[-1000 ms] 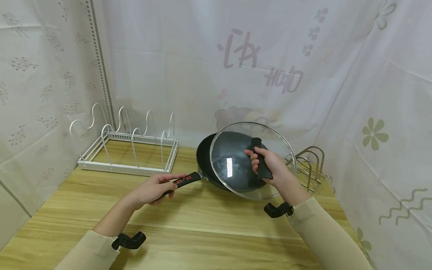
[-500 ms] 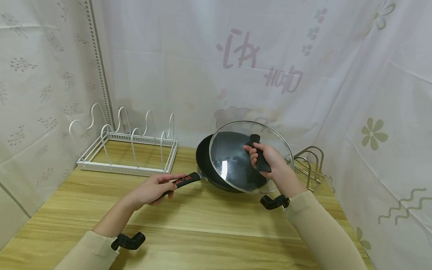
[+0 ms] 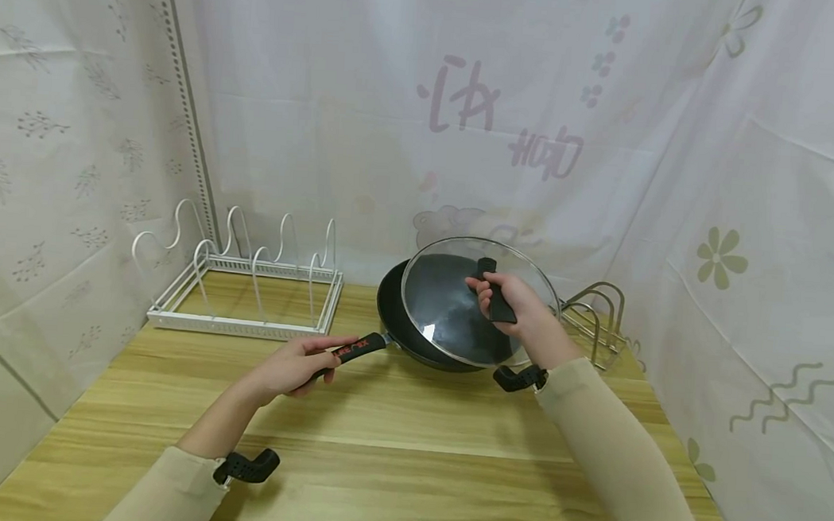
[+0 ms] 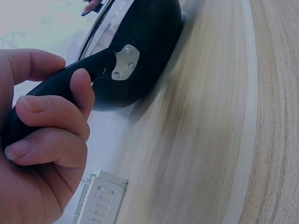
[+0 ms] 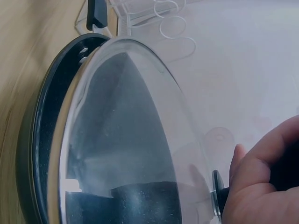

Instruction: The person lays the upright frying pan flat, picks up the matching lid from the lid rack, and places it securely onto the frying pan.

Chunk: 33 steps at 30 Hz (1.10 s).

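Note:
A black wok (image 3: 390, 295) sits toward the back of the wooden table. My left hand (image 3: 297, 366) grips its black handle (image 4: 51, 81), fingers wrapped from below in the left wrist view. Above the wok, my right hand (image 3: 518, 302) holds a round glass lid (image 3: 433, 289) by its black knob handle (image 3: 487, 266). This lid is offset to the right of the wok, so the wok's left inner wall stays uncovered. In the right wrist view, a gap shows between the lid's near rim and the wok rim (image 5: 39, 112). Whether they touch at the far side is hidden.
A white wire rack (image 3: 241, 325) with looped dividers stands at the back left of the table (image 3: 346, 479). Behind the right hand, a small metal rack (image 3: 609, 328) stands at the right. Printed curtains (image 3: 368, 130) enclose the back and sides.
My right hand has carried the lid left, and the lid now covers more of the wok and appears nearer to it. The left hand and wok have stayed in place.

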### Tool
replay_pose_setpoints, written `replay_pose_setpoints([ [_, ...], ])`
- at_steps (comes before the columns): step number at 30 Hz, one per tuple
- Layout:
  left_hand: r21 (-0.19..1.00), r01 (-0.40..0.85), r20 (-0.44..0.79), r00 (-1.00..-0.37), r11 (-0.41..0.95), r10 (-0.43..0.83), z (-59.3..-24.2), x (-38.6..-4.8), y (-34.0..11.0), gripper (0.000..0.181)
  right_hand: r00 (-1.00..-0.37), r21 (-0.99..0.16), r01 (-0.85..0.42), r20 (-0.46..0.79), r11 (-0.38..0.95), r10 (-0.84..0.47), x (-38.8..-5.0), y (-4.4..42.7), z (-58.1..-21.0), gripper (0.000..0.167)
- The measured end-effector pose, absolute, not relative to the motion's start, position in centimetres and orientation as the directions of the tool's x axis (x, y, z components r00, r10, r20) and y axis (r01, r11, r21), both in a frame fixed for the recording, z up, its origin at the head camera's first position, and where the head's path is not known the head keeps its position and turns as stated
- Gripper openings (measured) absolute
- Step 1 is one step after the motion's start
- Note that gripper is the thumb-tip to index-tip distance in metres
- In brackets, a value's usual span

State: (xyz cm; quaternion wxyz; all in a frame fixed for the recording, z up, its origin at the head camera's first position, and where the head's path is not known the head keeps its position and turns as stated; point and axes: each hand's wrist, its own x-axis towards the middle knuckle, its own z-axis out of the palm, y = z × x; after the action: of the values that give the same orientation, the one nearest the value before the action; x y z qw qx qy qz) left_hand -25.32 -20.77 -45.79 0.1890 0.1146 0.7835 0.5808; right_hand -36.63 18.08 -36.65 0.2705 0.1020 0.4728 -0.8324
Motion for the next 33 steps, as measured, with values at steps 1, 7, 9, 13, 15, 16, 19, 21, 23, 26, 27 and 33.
replay_pose_setpoints([
  [1,0.953,-0.04,-0.163,-0.902,0.299,0.399,-45.8,-25.3,-20.8,0.053,-0.83,-0.728,0.552,-0.428,-0.407,-0.359,-36.7,18.0,-36.7,0.058],
  [7,0.954,-0.042,-0.163,-0.903,0.297,0.398,-45.8,-25.3,-20.8,0.053,-0.815,-0.707,0.574,-0.444,-0.412,-0.374,-37.2,16.9,-37.1,0.057],
  [9,0.954,-0.043,-0.165,-0.902,0.296,0.399,-45.9,-25.2,-20.8,0.053,-0.814,-0.705,0.576,-0.449,-0.413,-0.369,-37.4,16.6,-37.2,0.056],
  [13,0.954,-0.039,-0.161,-0.901,0.296,0.402,-45.8,-25.2,-20.8,0.053,-0.81,-0.706,0.582,-0.462,-0.402,-0.362,-37.6,16.1,-37.4,0.054],
  [15,0.955,-0.036,-0.159,-0.901,0.295,0.404,-45.8,-25.2,-20.8,0.053,-0.808,-0.704,0.585,-0.469,-0.402,-0.355,-37.7,15.8,-37.5,0.053],
  [16,0.955,-0.035,-0.158,-0.9,0.294,0.406,-45.8,-25.2,-20.8,0.053,-0.807,-0.702,0.588,-0.474,-0.402,-0.353,-37.8,15.7,-37.6,0.053],
  [19,0.956,-0.038,-0.16,-0.898,0.291,0.409,-45.8,-25.2,-20.8,0.053,-0.805,-0.697,0.591,-0.479,-0.407,-0.349,-38.0,15.3,-37.9,0.052],
  [21,0.956,-0.042,-0.163,-0.898,0.289,0.41,-45.8,-25.2,-20.8,0.053,-0.805,-0.697,0.591,-0.48,-0.406,-0.348,-38.1,15.2,-38.1,0.052],
  [23,0.957,-0.042,-0.162,-0.898,0.288,0.409,-45.8,-25.2,-20.8,0.053,-0.806,-0.699,0.59,-0.483,-0.403,-0.342,-38.1,14.9,-38.2,0.053],
  [26,0.956,-0.04,-0.161,-0.9,0.29,0.406,-45.8,-25.3,-20.8,0.053,-0.811,-0.707,0.583,-0.478,-0.4,-0.337,-38.2,14.6,-38.4,0.054],
  [27,0.956,-0.041,-0.161,-0.9,0.29,0.404,-45.8,-25.3,-20.8,0.053,-0.812,-0.708,0.582,-0.48,-0.4,-0.332,-38.2,14.5,-38.4,0.054],
  [33,0.956,-0.042,-0.161,-0.901,0.289,0.403,-45.9,-25.3,-20.8,0.053,-0.802,-0.699,0.595,-0.492,-0.396,-0.338,-38.6,14.0,-38.7,0.053],
])
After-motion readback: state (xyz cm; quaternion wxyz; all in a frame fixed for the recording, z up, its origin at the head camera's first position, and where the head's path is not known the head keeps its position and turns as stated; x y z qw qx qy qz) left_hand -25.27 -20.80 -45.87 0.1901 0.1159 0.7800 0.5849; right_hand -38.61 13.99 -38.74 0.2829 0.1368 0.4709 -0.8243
